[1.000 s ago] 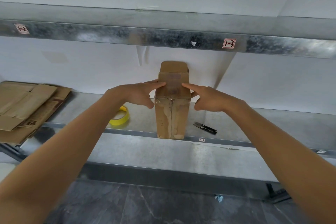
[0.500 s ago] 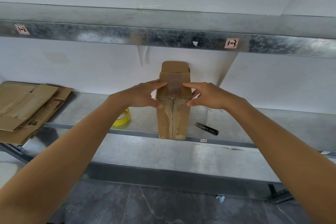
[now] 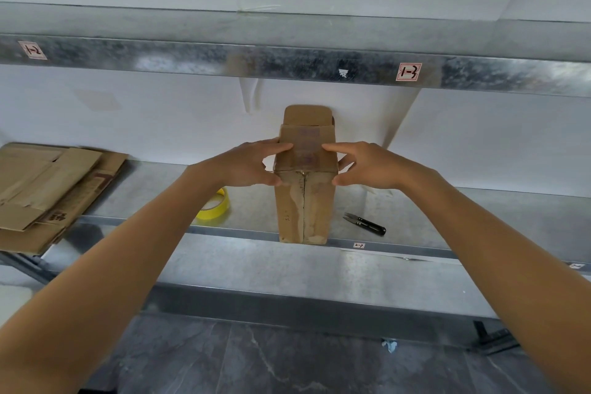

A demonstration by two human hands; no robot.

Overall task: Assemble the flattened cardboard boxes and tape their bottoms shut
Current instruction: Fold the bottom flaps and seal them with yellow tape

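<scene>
Left hand (image 3: 252,163): grips the box (image 3: 305,201) at its top-left corner.
Right hand (image 3: 367,166): grips the top-right corner.
Box: upright at the shelf (image 3: 144,195) edge.
Progress: top end looks taped; flat cardboard (image 3: 48,189) remains.

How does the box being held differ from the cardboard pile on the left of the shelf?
The assembled box stands upright, opened into shape; the flattened cardboard pile lies flat. The left hand and right hand pinch the box's top; nothing touches the pile. Both are brown cardboard on the metal shelf.
</scene>
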